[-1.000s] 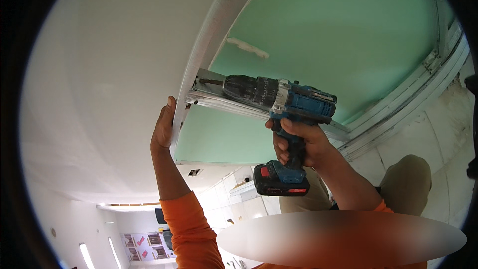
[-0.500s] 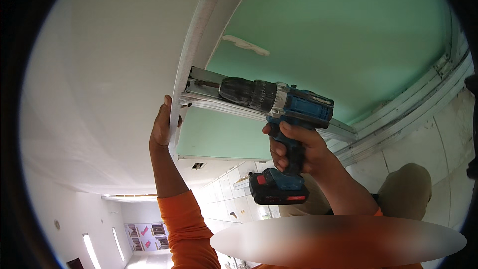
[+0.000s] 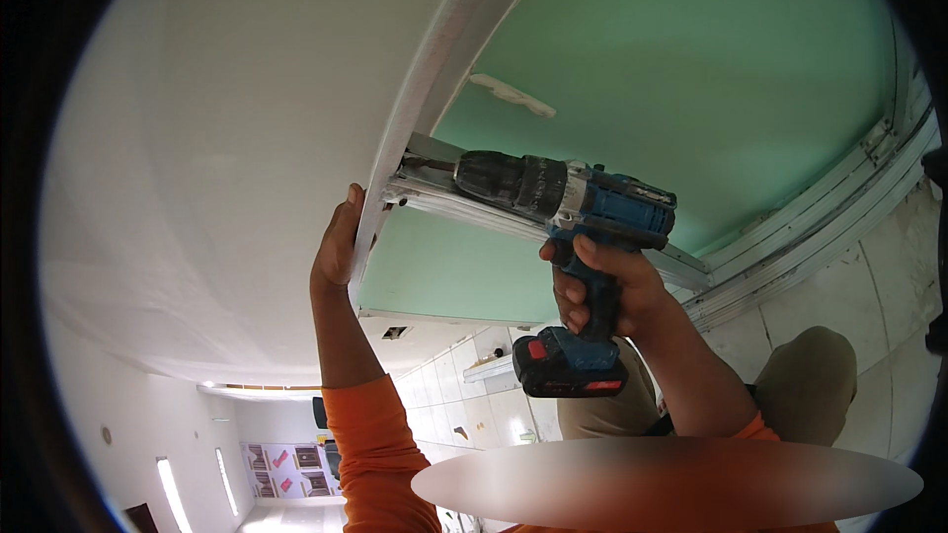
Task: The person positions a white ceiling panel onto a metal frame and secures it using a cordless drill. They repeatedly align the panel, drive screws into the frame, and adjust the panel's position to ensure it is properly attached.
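Note:
In my right hand (image 3: 617,286) is a blue and black cordless drill (image 3: 612,212), gripped by its pistol handle, with the battery pack below. Its black chuck (image 3: 509,181) points left along a metal crossbar (image 3: 523,219). A thin bit (image 3: 432,165) reaches toward the joint where the crossbar meets a long whitish metal profile (image 3: 400,133). Whether the tip touches the metal, I cannot tell. Beside that joint, my left hand (image 3: 339,242) grips the profile's edge from the far left side, its fingers partly hidden by it.
Green board (image 3: 671,59) fills the frame opening, with a pale smear of filler (image 3: 513,96) on it. A pale panel (image 3: 227,118) spans the left. Metal tracks (image 3: 810,237) curve along the right, above floor tiles (image 3: 829,296). My bent knees (image 3: 810,375) are below the drill.
The frame, both hands and the drill have shifted slightly right in the picture. My left hand stays on the profile, and the drill keeps nearly the same position against the joint.

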A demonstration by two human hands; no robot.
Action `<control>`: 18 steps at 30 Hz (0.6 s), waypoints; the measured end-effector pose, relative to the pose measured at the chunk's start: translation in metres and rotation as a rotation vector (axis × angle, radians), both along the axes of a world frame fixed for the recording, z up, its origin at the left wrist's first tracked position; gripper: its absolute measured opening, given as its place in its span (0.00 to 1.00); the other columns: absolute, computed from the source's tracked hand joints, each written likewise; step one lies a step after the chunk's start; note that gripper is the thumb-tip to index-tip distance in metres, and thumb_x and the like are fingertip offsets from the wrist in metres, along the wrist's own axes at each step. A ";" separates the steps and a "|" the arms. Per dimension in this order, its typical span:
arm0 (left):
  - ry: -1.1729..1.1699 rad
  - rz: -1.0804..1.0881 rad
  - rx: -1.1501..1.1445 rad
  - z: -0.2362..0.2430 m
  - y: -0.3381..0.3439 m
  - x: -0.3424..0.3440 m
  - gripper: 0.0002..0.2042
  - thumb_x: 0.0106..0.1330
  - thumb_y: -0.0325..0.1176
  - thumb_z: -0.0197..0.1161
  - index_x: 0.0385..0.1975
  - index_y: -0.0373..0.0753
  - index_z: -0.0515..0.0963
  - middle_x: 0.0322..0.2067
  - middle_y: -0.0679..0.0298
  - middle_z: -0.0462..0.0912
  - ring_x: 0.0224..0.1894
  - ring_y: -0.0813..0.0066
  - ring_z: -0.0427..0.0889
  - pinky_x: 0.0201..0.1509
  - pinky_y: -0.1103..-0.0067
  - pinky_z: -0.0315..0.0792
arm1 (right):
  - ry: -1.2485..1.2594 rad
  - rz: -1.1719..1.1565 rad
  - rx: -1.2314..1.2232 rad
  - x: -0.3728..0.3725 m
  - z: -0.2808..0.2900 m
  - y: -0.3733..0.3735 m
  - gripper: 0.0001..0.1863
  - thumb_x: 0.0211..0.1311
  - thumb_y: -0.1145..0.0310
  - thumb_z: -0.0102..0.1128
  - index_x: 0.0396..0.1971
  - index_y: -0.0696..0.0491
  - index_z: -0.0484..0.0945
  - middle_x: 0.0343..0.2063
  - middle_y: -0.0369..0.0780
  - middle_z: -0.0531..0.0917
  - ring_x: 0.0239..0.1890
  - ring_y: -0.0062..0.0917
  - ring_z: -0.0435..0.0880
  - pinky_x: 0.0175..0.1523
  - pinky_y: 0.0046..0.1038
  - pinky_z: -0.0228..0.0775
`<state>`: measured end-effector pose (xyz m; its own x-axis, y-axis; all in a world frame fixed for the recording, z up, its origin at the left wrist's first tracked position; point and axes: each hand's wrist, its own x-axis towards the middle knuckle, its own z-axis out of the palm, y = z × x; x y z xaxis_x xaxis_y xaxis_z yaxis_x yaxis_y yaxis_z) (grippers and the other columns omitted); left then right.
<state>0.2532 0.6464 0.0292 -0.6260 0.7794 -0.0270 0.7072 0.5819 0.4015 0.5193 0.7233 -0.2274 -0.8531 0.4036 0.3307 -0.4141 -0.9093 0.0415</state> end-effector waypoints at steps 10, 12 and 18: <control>0.032 0.001 -0.014 0.000 0.003 0.012 0.37 0.73 0.66 0.39 0.55 0.34 0.76 0.43 0.51 0.84 0.25 0.77 0.69 0.30 0.80 0.64 | -0.063 -0.084 0.071 0.003 0.005 0.002 0.23 0.69 0.54 0.58 0.48 0.61 0.74 0.19 0.37 0.76 0.17 0.25 0.79 0.25 0.30 0.75; 0.028 0.029 -0.027 0.003 0.003 0.025 0.38 0.72 0.67 0.40 0.49 0.32 0.77 0.40 0.54 0.82 0.29 0.75 0.69 0.36 0.78 0.65 | -0.123 -0.093 0.092 0.008 0.008 0.002 0.23 0.69 0.54 0.59 0.48 0.61 0.75 0.19 0.37 0.76 0.17 0.25 0.79 0.25 0.30 0.75; 0.056 0.028 -0.053 0.009 0.009 0.055 0.41 0.69 0.71 0.42 0.40 0.29 0.80 0.32 0.58 0.79 0.38 0.69 0.73 0.50 0.74 0.67 | -0.158 -0.085 0.123 0.020 0.017 0.012 0.22 0.65 0.55 0.65 0.45 0.60 0.77 0.17 0.36 0.78 0.17 0.23 0.79 0.23 0.27 0.74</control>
<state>0.3078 0.6554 0.0377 -0.6492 0.7600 -0.0322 0.7107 0.6211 0.3303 0.5396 0.7356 -0.2104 -0.8630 0.4409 0.2465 -0.4818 -0.8652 -0.1393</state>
